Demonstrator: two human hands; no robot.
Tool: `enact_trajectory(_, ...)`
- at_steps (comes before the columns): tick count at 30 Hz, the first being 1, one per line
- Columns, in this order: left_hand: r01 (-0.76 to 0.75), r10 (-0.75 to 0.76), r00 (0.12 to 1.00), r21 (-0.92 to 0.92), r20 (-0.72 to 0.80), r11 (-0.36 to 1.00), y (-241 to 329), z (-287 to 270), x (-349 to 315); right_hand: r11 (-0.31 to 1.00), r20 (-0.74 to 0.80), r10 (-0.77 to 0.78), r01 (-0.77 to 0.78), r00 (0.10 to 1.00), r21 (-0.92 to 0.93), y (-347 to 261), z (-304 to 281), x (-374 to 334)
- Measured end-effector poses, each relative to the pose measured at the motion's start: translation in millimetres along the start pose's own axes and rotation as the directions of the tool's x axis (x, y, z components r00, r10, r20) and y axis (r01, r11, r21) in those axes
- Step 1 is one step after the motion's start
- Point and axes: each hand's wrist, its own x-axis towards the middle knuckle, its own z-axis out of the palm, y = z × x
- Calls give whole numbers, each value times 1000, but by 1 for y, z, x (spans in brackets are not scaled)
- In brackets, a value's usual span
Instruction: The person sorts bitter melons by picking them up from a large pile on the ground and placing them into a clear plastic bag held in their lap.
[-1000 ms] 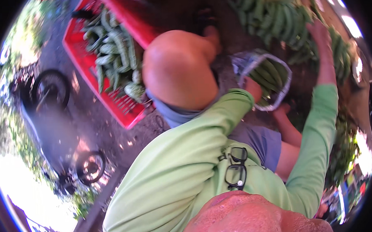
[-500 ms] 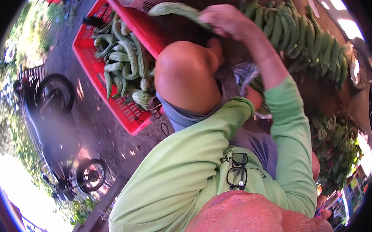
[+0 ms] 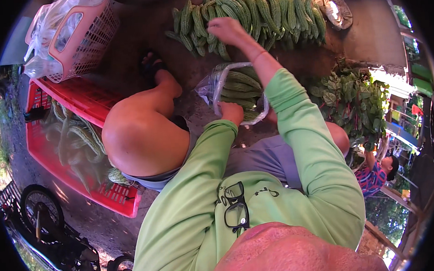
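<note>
My left hand (image 3: pixel 231 113) is closed on the near rim of a clear plastic bag (image 3: pixel 206 90), which stands open between my legs. Long, ridged green gourds (image 3: pixel 239 88) lie inside it. Stretched out beyond the bag, my right hand (image 3: pixel 227 31) is at the left end of a long pile of similar green gourds (image 3: pixel 270 14) on the ground. Its fingers look curled and pressed together; whether a gourd is in them is hidden. At my left a red plastic crate (image 3: pixel 84 197) holds curved, pale green striped gourds (image 3: pixel 84 136), partly blurred.
A pink basket (image 3: pixel 85 51) with plastic bags stands beyond the crate. A leafy bundle (image 3: pixel 353 100) lies at my right, with another person (image 3: pixel 373 174) past it. A sack (image 3: pixel 335 9) sits by the pile's right end. A motorcycle (image 3: pixel 43 211) is at the lower left.
The view has swung right, bringing the whole pile and bag into sight. My right hand held a pale striped gourd out in front; now it is over the pile, and that gourd no longer stands out.
</note>
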Motion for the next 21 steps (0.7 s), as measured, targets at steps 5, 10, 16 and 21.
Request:
enact_trajectory(5, 110, -98, 972, 45, -214, 993, -17, 7, -11, 937, -122, 194, -221, 973, -272, 71, -32, 10)
enact_trajectory(10, 91, -85, 982, 28, -167, 995, -19, 5, -8, 857, 10, 383, -352, 923, -377, 62, -31, 32)
enact_trajectory(16, 116, -109, 976, 30, -191, 993, -18, 10, -3, 857, 53, 443, -405, 895, -318, 52, -32, 37)
enact_trajectory(21, 100, -97, 979, 8, -180, 995, -18, 5, -5, 877, 150, 467, -478, 871, 47, 71, -51, 29)
